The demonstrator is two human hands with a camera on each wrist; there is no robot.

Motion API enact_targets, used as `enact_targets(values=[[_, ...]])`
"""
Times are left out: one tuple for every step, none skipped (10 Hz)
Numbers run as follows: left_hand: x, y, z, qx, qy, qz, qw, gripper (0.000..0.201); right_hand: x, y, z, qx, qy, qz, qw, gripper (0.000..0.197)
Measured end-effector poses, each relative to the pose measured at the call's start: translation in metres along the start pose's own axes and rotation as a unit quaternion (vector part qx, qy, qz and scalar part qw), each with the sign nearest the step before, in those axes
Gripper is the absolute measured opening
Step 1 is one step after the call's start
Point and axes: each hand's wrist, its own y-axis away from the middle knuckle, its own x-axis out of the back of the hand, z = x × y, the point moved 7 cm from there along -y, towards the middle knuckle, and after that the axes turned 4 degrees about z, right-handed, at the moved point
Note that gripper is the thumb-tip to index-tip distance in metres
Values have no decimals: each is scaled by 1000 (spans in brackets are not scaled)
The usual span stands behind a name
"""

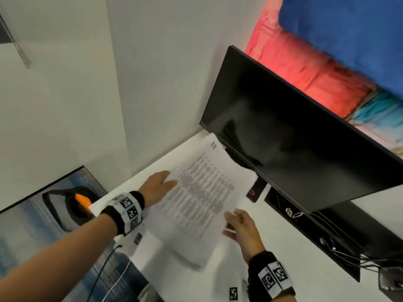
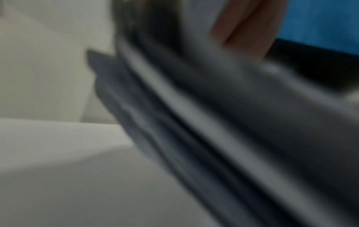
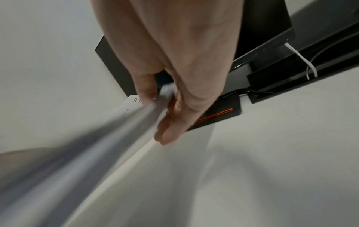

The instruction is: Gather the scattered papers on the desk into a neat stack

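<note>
White desk (image 1: pixel 309 286), papers (image 1: pixel 202 192) pinched between left hand (image 1: pixel 156 188) and right hand (image 1: pixel 242 227)

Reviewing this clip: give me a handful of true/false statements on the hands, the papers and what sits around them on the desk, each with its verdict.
1. Both hands hold the same bundle of papers. True: the left hand is at one long edge, the right hand at the opposite one.
2. The monitor shows a bright document. False: its screen is dark.
3. The right hand pinches the papers between thumb and fingers. True, by the right wrist view.
4. The papers lie flat on the desk, untouched. False: they are gripped in both hands.
5. The black device with a red stripe sits on top of the papers. False: it lies beside them, under the monitor.
</note>
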Motion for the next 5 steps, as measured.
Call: enact_targets(values=[[29, -29, -47, 55, -132, 24, 989, 42, 15, 4, 24, -42, 27, 5, 999, 27], [48, -43, -67, 85, -226, 43, 970, 37, 40, 11, 49, -73, 59, 35, 995, 27], [51, -54, -64, 69, -286, 64, 953, 31, 58, 16, 72, -92, 87, 51, 991, 24], [46, -52, -51, 83, -330, 96, 936, 30, 67, 22, 80, -100, 107, 53, 988, 20], [36, -56, -44, 77, -370, 134, 916, 37, 72, 28, 73, -88, 107, 58, 989, 15]])
